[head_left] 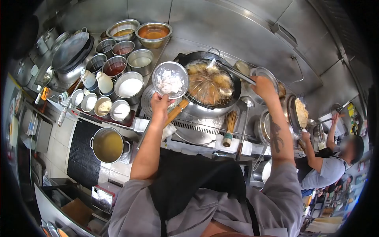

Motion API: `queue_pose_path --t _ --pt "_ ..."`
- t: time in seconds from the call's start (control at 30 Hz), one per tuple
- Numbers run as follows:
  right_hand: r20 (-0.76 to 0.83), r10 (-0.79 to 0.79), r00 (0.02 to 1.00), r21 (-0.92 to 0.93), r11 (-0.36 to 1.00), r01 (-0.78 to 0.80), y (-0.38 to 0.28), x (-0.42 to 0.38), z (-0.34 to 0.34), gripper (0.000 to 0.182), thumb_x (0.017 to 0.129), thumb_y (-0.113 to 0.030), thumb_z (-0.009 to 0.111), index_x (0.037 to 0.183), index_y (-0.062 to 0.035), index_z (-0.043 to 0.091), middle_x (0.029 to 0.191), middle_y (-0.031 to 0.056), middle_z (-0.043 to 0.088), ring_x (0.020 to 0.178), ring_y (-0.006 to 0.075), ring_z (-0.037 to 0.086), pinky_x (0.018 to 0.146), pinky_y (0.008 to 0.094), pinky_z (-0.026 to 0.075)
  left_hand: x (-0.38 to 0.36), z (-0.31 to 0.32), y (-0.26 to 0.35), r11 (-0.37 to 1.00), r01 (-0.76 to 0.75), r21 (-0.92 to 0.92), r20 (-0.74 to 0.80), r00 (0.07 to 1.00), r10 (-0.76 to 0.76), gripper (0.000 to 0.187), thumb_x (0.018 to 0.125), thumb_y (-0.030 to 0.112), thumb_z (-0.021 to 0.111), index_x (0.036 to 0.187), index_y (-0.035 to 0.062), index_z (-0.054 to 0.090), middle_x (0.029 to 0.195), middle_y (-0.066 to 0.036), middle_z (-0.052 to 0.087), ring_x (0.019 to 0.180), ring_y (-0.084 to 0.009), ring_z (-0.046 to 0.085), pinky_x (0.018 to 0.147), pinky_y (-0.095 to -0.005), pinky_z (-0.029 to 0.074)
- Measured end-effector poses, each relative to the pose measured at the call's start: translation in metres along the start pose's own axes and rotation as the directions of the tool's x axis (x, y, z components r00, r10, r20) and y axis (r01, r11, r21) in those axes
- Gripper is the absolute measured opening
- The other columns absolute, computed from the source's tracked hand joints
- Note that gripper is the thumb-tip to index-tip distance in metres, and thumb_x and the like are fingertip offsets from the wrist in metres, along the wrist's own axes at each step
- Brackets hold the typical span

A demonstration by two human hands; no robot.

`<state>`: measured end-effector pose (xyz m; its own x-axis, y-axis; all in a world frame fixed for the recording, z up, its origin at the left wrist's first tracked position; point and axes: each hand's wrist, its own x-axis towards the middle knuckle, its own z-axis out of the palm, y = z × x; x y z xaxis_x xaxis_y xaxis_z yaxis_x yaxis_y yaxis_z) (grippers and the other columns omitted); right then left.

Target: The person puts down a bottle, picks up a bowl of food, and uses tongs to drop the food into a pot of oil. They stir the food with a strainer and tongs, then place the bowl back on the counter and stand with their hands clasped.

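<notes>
My left hand (161,106) grips the rim of a steel bowl (183,75) that holds pieces coated in white powder (169,84). In front of me sits a dark wok (237,86) of bubbling oil with browned pieces in it. A wire strainer (208,87) lies across the wok, its bamboo handle (177,111) sticking out beneath the bowl. My right hand (264,87) is closed on metal tongs (239,73). Their tips reach over the wok's far side, by a whitish piece (213,64).
Steel pots of sauces and powders (130,85) and squeeze bottles (104,82) crowd the left counter. A bamboo brush (230,128) and a ladle (247,103) lie right of the wok. A stockpot (107,145) stands low at left. Another person (325,170) works at right, near a second wok (294,114).
</notes>
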<state>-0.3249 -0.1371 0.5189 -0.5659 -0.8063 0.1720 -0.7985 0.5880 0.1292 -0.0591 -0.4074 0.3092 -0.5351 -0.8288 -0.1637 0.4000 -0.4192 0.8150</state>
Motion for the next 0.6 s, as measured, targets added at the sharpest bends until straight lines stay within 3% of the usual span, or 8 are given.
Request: queue_pose_path --t 0.13,0.27,0.37,0.47,0.53,0.6 --pt "0.163 0.102 0.981 -0.019 0.995 -0.1 0.002 0.02 0.071 0.035 0.08 -0.022 0.067 0.112 -0.0065 0.067 0.098 0.0207 0.068 0.095 0.0372 0.065 0.084 0.0466 0.051 -0.011 0.001 0.013 1.0 -0.012 0.027 0.005 1.0 0.011 0.002 0.091 0.001 0.054 0.092 0.0032 0.053 0.092 -0.008 0.061 0.076 -0.0163 0.064 0.068 -0.0311 0.059" --pt "0.12 0.162 0.98 0.058 0.984 -0.169 -0.013 0.02 0.074 0.037 0.08 -0.023 0.068 0.114 -0.0068 0.065 0.098 0.0211 0.068 0.097 0.0375 0.065 0.084 0.0466 0.052 -0.023 0.002 0.028 0.999 -0.032 0.012 0.017 0.999 0.032 0.004 0.088 -0.001 0.053 0.091 0.0012 0.052 0.092 -0.008 0.059 0.076 -0.0157 0.064 0.066 -0.0292 0.059" --pt "-0.012 0.155 0.988 0.144 0.978 -0.152 -0.017 0.017 0.033 0.038 0.082 -0.022 0.068 0.116 -0.0065 0.064 0.099 0.0226 0.067 0.096 0.0393 0.064 0.083 0.047 0.051 -0.028 0.006 0.037 0.999 -0.049 0.023 0.015 0.999 0.048 0.004 0.088 -0.001 0.053 0.091 0.0018 0.052 0.091 -0.008 0.06 0.076 -0.016 0.065 0.065 -0.0289 0.059" --pt "-0.037 0.113 0.993 0.187 0.977 -0.104 -0.037 -0.001 -0.039 0.041 0.081 -0.021 0.069 0.118 -0.0049 0.063 0.098 0.0247 0.066 0.094 0.04 0.063 0.082 0.0464 0.05 -0.025 0.007 0.035 0.995 -0.084 0.051 0.014 0.996 0.083 0.004 0.088 -0.001 0.055 0.091 0.0021 0.053 0.09 -0.008 0.061 0.075 -0.0158 0.065 0.064 -0.0288 0.059" --pt "-0.165 -0.082 0.983 0.231 0.966 0.119 -0.046 -0.019 -0.075 0.043 0.079 -0.02 0.07 0.117 -0.0015 0.062 0.095 0.0252 0.066 0.092 0.0403 0.063 0.081 0.0453 0.049 -0.023 0.009 0.033 0.99 -0.131 0.055 0.024 0.991 0.13 0.004 0.089 0.0 0.056 0.09 0.002 0.052 0.091 -0.008 0.062 0.074 -0.0152 0.065 0.064 -0.0285 0.059" --pt "-0.125 -0.127 0.984 0.26 0.953 0.156 -0.069 -0.039 -0.111 0.043 0.078 -0.018 0.071 0.117 -0.0003 0.062 0.093 0.0247 0.066 0.091 0.0399 0.063 0.08 0.0449 0.049 -0.023 0.014 0.031 0.983 -0.173 0.057 0.041 0.985 0.17 0.005 0.089 0.0 0.057 0.09 0.002 0.052 0.091 -0.008 0.062 0.074 -0.0145 0.064 0.064 -0.0281 0.058"
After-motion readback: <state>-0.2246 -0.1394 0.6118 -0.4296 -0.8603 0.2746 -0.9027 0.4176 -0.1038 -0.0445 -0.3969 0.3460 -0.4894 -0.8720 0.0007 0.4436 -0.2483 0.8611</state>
